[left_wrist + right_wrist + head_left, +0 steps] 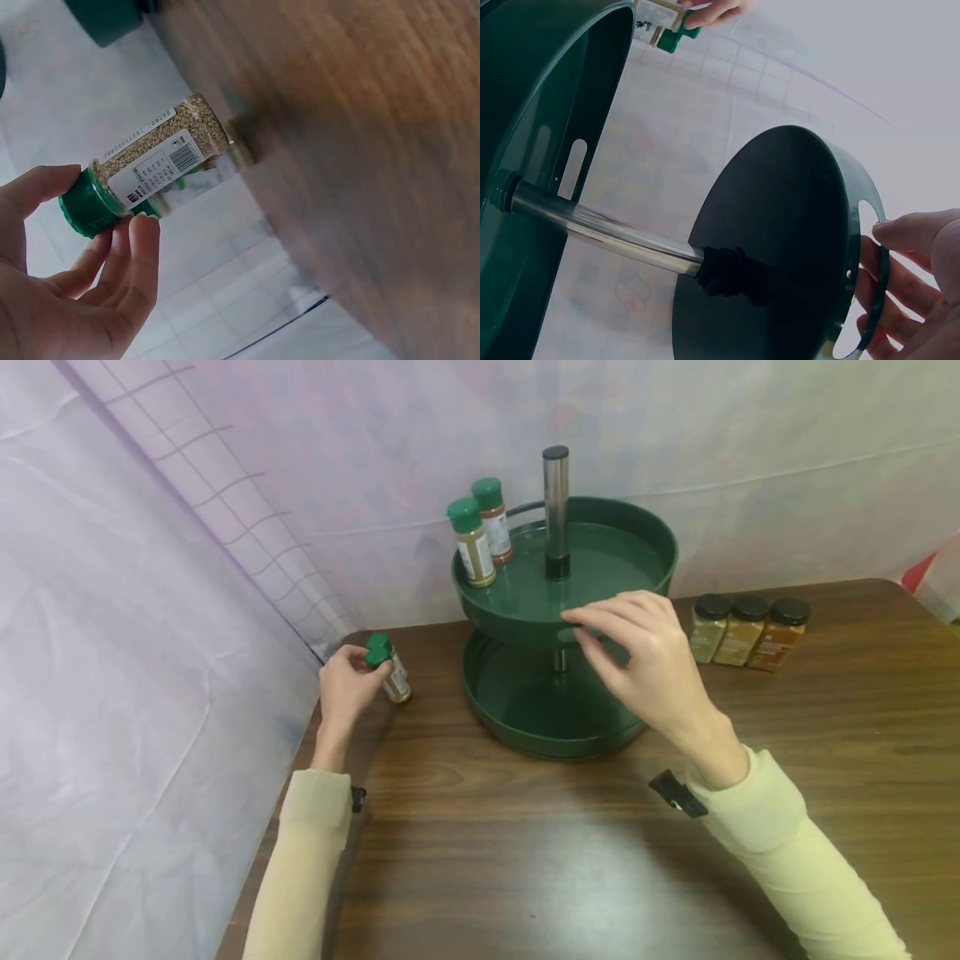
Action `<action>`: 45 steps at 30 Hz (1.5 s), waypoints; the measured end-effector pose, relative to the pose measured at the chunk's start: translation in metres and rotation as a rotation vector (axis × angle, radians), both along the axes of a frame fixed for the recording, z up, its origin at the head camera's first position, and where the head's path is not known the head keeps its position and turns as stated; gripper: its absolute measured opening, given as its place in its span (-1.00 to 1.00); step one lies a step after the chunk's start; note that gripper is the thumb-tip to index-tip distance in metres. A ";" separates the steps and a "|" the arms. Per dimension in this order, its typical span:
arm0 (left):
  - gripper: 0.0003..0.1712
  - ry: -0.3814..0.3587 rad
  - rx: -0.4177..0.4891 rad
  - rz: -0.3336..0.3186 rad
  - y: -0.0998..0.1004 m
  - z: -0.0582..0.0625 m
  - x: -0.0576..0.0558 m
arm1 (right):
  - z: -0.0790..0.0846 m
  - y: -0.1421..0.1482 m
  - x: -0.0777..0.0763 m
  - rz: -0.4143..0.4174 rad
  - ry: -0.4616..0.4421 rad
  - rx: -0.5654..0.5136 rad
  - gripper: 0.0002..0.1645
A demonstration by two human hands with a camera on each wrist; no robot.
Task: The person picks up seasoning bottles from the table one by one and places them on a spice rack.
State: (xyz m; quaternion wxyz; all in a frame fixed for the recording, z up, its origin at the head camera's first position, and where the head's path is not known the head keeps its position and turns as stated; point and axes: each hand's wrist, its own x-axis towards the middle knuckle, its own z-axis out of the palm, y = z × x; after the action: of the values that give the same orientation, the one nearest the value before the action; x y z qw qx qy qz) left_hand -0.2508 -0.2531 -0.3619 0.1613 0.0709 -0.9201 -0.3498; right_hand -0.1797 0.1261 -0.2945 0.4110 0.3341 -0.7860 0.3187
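My left hand (348, 687) pinches the green cap of a spice jar (154, 169) between thumb and fingers. Pale tan grains and a white barcode label show through the jar's clear side. Partly hidden behind it is a second green-capped jar (378, 640). At the front of the two-tier green turntable rack (510, 628), my right hand (651, 656) grips the upper tray's rim, where the right wrist view shows the fingers at the handle slot. Two green-capped jars, one tan (475, 556) and one reddish (497, 531), stand on that upper tray's left side.
Right of the rack, three black-capped square spice jars (742, 639) stand in a row on the wooden table (480, 852). A metal post (556, 502) rises through the rack's centre. Pale cloth (360, 460) hangs behind the table and along its left side.
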 end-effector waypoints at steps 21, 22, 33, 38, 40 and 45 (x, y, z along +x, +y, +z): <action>-0.56 0.163 0.058 -0.045 0.011 0.063 0.026 | 0.000 -0.001 0.001 -0.006 0.000 0.008 -0.75; -0.56 0.172 0.065 -0.045 0.012 0.067 0.027 | 0.000 -0.001 0.001 -0.008 0.001 0.010 -0.76; -0.59 0.281 0.101 -0.066 0.025 0.112 0.041 | 0.000 -0.002 0.002 -0.001 0.000 0.007 -0.75; -0.61 0.342 0.093 -0.072 0.037 0.133 0.045 | 0.001 -0.001 0.002 -0.001 0.007 0.011 -0.74; -0.62 0.360 0.095 -0.087 0.042 0.143 0.047 | 0.001 -0.001 0.002 0.000 0.009 0.011 -0.74; -0.63 0.398 0.123 -0.151 0.056 0.163 0.048 | 0.001 -0.001 0.002 0.005 0.005 0.003 -0.74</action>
State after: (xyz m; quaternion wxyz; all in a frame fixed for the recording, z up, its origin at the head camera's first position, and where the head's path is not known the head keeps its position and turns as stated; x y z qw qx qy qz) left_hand -0.2029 -0.1966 -0.1991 0.3084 -0.0587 -0.8497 -0.4236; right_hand -0.1773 0.1246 -0.2935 0.4117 0.3373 -0.7847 0.3177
